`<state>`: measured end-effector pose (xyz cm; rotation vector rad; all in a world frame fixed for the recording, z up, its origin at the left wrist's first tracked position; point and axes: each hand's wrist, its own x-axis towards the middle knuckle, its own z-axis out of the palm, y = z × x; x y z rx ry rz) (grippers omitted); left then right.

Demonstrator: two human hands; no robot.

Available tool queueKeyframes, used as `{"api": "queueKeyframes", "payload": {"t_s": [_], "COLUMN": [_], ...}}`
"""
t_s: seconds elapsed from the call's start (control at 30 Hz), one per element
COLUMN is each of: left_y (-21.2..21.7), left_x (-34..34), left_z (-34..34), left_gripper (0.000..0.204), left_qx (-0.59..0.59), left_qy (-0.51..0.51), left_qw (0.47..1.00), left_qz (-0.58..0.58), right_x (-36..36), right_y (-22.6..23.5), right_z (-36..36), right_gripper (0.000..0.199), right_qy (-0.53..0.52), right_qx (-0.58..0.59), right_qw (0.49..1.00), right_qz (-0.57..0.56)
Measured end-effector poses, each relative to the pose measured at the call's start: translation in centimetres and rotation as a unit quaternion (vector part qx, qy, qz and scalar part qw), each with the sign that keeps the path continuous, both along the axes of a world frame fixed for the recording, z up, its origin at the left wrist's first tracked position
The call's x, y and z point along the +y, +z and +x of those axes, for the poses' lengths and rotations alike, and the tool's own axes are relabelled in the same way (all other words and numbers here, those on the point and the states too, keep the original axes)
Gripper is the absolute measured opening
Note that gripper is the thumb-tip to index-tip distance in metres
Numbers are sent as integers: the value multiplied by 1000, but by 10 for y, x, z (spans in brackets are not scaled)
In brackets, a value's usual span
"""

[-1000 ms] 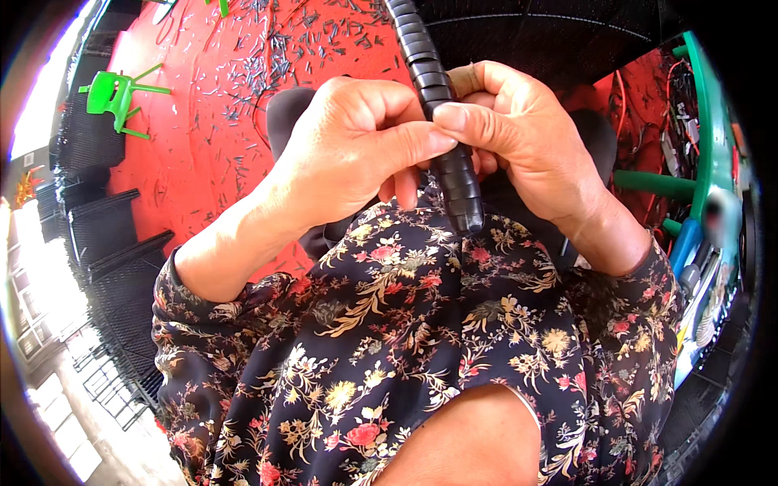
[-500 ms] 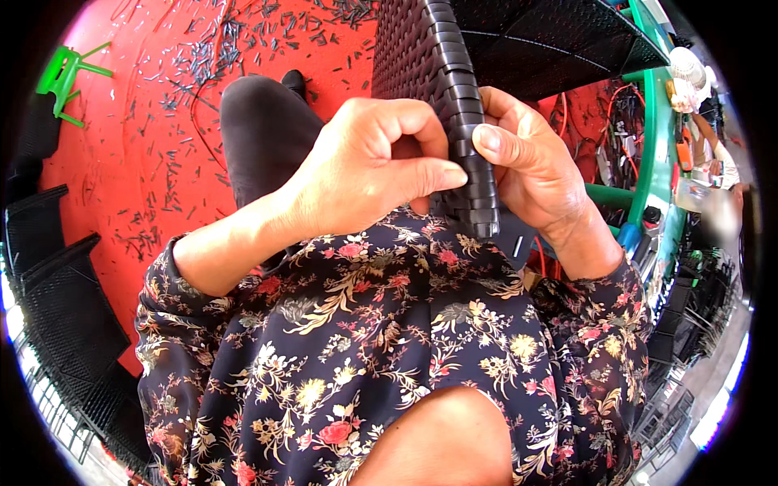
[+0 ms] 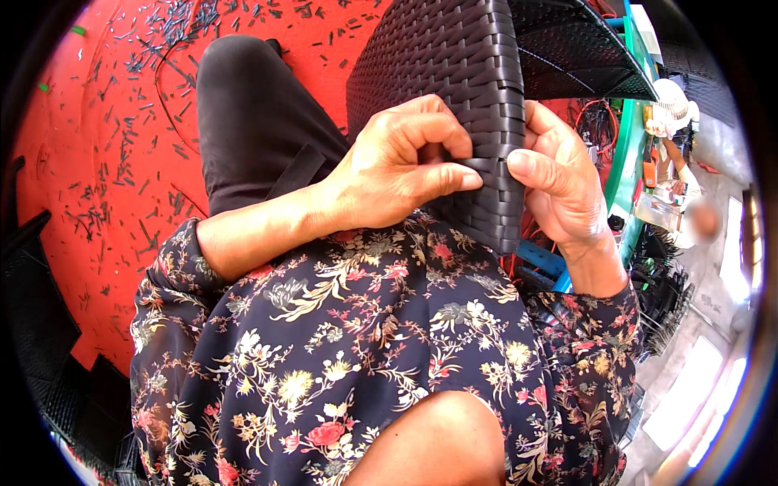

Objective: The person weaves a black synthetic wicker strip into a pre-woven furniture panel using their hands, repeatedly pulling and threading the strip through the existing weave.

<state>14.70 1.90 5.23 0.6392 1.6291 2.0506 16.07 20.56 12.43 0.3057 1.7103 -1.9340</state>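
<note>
A dark brown woven panel (image 3: 438,61) of flat plastic strips stands tilted in front of me, its wrapped edge (image 3: 509,97) toward my right. My left hand (image 3: 405,166) is closed at the panel's near side, thumb and bent index finger pinched on the weave beside that edge. What lies between these fingertips is too small to make out. My right hand (image 3: 563,182) holds the edge from the other side, thumb pressed on the wrapped strips and fingers curled behind, partly hidden. Another black woven panel (image 3: 575,49) rises just beyond.
Dark strip offcuts (image 3: 126,162) litter the red floor (image 3: 73,121). Several black woven pieces (image 3: 36,300) stand at the far left. A green frame (image 3: 626,150) and blue bars (image 3: 539,257) lie to the right. Farther right a person in a pale hat (image 3: 671,101) is at work.
The panel has turned so more of its woven face shows, and its edge sits farther right. Both hands have shifted slightly right with it, keeping their hold. My view has moved too.
</note>
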Motion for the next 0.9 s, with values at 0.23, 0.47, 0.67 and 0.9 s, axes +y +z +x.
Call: {"api": "queueKeyframes", "payload": {"t_s": [0.23,0.47,0.67,0.9], "left_y": [-21,-28,-34,-93], "left_x": [7,8,-7,-13], "left_z": [-6,-4,-9,-17], "left_gripper": [16,15,8,6], "left_qx": [52,40,-238,-255], "left_qy": [-10,-43,-88,61], "left_qw": [996,991,962,947], "left_qz": [75,122,104,-189], "right_x": [7,-1,-1,-1], "right_y": [5,17,14,14], "right_z": [7,13,13,0], "right_gripper": [54,51,49,46], "right_qy": [-1,-14,-39,-67], "right_qx": [13,19,37,66], "right_qw": [1000,998,997,995], "right_qz": [22,64,55,15]}}
